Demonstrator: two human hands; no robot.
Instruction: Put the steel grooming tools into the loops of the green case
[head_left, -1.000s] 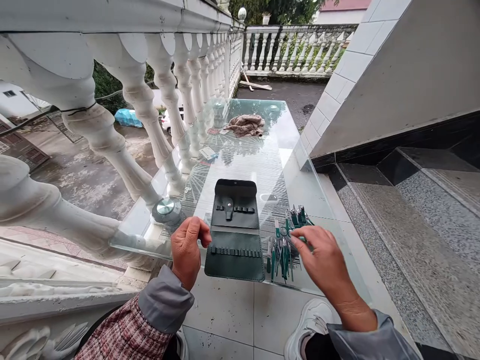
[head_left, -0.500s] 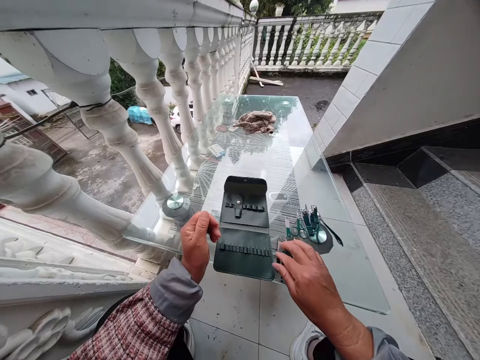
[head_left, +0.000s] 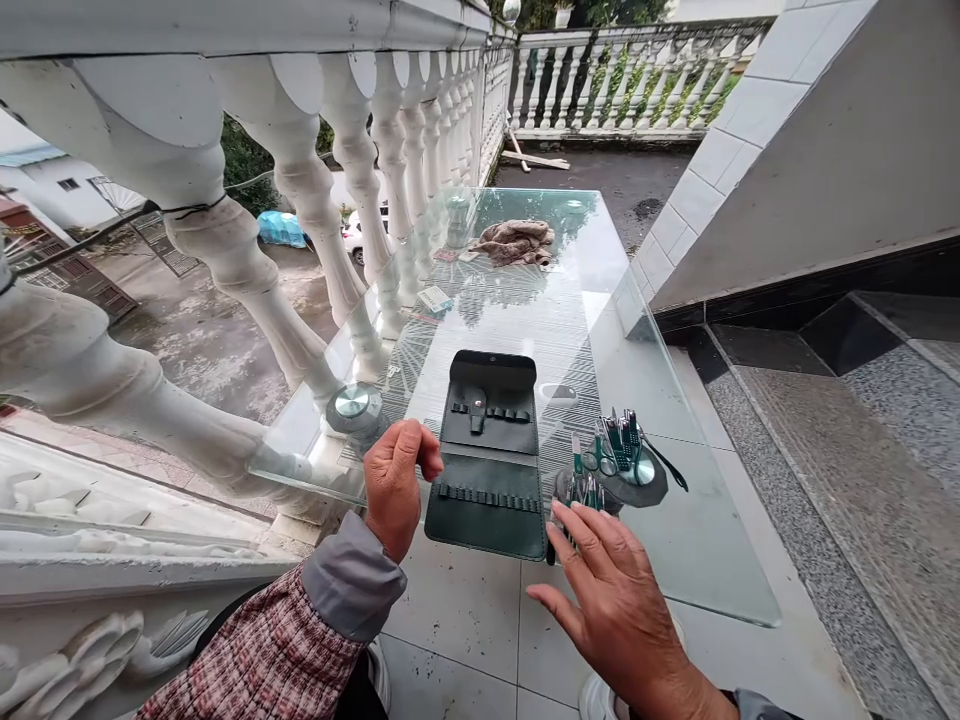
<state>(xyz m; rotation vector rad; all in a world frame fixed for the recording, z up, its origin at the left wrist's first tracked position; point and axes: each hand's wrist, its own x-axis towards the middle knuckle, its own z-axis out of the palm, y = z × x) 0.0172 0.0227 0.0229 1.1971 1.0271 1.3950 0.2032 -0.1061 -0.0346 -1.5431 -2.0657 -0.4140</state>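
Observation:
An unfolded dark green manicure case [head_left: 484, 525] lies on the glass table, its row of elastic loops bare and a small snapped tab on the upper panel. Beside its left edge is my left hand [head_left: 396, 485], curled into a fist; its inside is hidden. My right hand [head_left: 611, 580] is open, fingers spread and thumb apart, just off the case's lower right corner. Past its fingertips lie several slim green-handled tools [head_left: 585, 492], partly covered by the hand. Farther right, nail clippers [head_left: 621, 440] with green grips stand grouped near small scissors [head_left: 598, 460].
The glass table [head_left: 720, 560] runs along a white balustrade [head_left: 292, 200] on the left. A crumpled brown cloth [head_left: 514, 243] and a small card [head_left: 435, 299] lie farther back. Stone steps [head_left: 795, 420] rise to the right. A black wrist strap [head_left: 670, 465] lies by the clippers.
My right hand has drawn back toward me and its fingers have spread, uncovering more of the slim tools. My left hand stays in its fist beside the case.

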